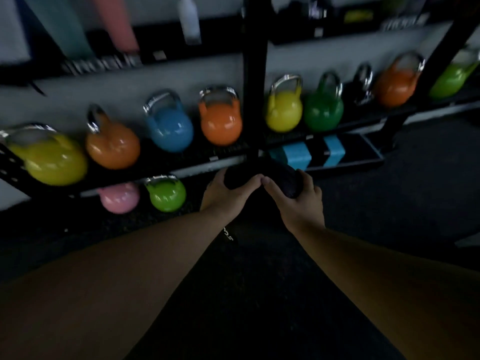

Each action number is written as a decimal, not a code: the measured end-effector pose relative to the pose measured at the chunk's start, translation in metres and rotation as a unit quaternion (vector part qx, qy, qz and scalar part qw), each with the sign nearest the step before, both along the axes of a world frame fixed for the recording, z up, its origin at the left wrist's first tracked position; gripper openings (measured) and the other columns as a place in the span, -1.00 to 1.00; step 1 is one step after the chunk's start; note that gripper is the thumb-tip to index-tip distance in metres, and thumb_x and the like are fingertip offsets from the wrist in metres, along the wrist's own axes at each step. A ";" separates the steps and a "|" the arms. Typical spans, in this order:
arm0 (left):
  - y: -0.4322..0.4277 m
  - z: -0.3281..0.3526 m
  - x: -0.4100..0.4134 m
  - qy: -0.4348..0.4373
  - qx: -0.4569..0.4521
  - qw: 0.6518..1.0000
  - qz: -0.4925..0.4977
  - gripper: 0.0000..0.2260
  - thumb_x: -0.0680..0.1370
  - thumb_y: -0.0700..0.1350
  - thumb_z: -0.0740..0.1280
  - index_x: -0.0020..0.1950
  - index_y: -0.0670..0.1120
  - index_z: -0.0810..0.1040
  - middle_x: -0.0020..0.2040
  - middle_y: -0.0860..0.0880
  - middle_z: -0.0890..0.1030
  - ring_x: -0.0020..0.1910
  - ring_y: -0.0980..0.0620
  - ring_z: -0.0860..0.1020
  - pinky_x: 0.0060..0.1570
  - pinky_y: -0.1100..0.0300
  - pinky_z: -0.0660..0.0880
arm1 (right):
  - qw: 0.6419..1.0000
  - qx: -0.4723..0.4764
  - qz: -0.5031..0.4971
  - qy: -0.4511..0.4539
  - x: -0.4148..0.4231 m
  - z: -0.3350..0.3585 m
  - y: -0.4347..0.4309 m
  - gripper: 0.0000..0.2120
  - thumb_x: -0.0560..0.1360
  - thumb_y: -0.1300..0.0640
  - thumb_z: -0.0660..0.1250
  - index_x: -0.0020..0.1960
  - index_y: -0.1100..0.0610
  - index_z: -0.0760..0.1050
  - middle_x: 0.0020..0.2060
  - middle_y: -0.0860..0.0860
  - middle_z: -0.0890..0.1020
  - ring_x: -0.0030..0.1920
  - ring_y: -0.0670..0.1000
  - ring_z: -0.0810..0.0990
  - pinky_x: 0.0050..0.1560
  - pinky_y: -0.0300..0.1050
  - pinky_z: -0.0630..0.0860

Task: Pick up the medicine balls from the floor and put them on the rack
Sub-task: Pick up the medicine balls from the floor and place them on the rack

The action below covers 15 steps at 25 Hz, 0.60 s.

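Observation:
A black medicine ball (pixel 262 174) sits between both my hands, low in front of the black rack (pixel 255 74). My left hand (pixel 228 192) grips its left side and my right hand (pixel 296 201) grips its right side, thumbs nearly touching on top. The ball is dark and partly hidden by my fingers. I cannot tell whether it rests on the floor or is lifted. The rack's upright post stands directly behind the ball.
Coloured kettlebells line the rack's low shelf: yellow (pixel 52 157), orange (pixel 113 146), blue (pixel 168 126), orange (pixel 220 118), yellow (pixel 284 107), green (pixel 323 105). Pink (pixel 119 197) and green (pixel 166 194) kettlebells sit below. Blue blocks (pixel 297 155) lie at the rack's base. Dark rubber floor (pixel 389 203) spreads right.

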<state>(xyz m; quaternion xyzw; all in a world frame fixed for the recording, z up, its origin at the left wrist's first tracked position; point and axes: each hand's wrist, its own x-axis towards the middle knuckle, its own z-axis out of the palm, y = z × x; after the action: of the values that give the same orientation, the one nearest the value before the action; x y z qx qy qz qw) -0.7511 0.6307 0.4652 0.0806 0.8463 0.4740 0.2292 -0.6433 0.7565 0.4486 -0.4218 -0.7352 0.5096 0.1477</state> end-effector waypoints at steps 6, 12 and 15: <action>-0.066 0.279 -0.086 0.161 0.081 0.983 0.012 -0.17 0.31 0.50 0.48 0.46 0.09 0.54 0.35 0.00 0.65 0.37 -0.07 0.61 0.24 0.13 0.52 | 0.985 0.057 -0.005 0.161 -0.094 0.264 -0.063 0.14 0.11 -0.64 0.32 0.59 -0.16 0.29 0.46 0.13 0.40 0.48 0.27 0.40 0.47 0.21 0.42; -0.136 0.490 -0.133 0.270 0.157 0.949 0.050 -0.22 0.37 0.45 0.48 0.48 0.07 0.50 0.23 0.03 0.61 0.27 -0.08 0.63 0.13 0.16 0.53 | 0.954 0.111 0.051 0.272 -0.160 0.480 -0.122 0.10 0.14 -0.61 0.33 0.59 -0.18 0.27 0.50 0.12 0.35 0.50 0.27 0.38 0.47 0.26 0.41; -0.155 0.567 -0.159 0.318 0.179 0.929 0.059 -0.30 0.47 0.35 0.52 0.51 0.05 0.50 0.25 0.01 0.61 0.20 -0.03 0.62 0.09 0.18 0.51 | 0.932 0.121 0.074 0.333 -0.194 0.554 -0.136 0.10 0.16 -0.62 0.34 0.61 -0.21 0.23 0.53 0.09 0.31 0.51 0.29 0.36 0.44 0.29 0.44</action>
<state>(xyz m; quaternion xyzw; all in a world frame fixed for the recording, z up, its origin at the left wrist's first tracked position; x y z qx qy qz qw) -0.9103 0.4756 1.0326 0.2163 0.7793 0.5798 -0.0986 -0.8369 0.6204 1.0029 -0.1516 -0.7290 0.5375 0.3958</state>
